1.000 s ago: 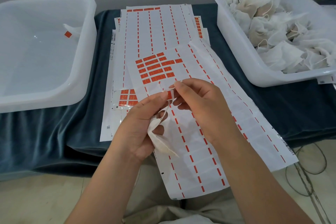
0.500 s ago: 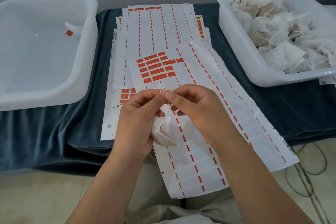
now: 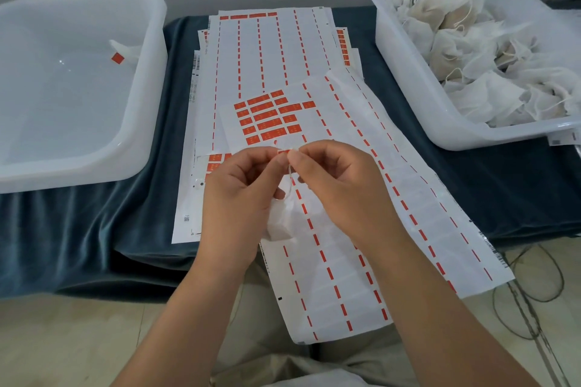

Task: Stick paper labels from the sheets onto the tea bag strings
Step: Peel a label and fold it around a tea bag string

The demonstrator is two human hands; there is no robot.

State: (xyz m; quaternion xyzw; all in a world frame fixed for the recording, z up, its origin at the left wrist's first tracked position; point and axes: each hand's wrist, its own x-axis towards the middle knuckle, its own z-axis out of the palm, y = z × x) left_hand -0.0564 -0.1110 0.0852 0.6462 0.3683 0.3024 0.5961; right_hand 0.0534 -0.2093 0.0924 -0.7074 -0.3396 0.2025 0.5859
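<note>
1. Two hands meet above the top sheet. The left hand (image 3: 239,195) and the right hand (image 3: 341,185) each pinch thumb against forefinger on one small red label (image 3: 284,151), fingertips touching and the other fingers curled.
2. From that pinch the string (image 3: 289,173) drops to the tea bag (image 3: 279,225), which hangs under the left palm. The lower left fingers seem to tuck it in, likely so its weight does not tug the string out of the label.
3. I judge the step in hand to be pressing the label closed round the string. Whether its sticky halves already meet is hidden by the fingertips.
4. The top sheet (image 3: 345,280) lies slanted across the stack of sheets (image 3: 267,50) and overhangs the edge of the counter (image 3: 94,229) toward the person. That puts its block of unpeeled labels (image 3: 267,118) just beyond the hands, handy for the next peel.
5. The right tub (image 3: 405,82) holds a heap of unlabelled tea bags (image 3: 456,41). The left tub (image 3: 157,78) holds one tagged tea bag (image 3: 121,52). Supply sits on one side and done work on the other, probably to keep the reaches short.
</note>
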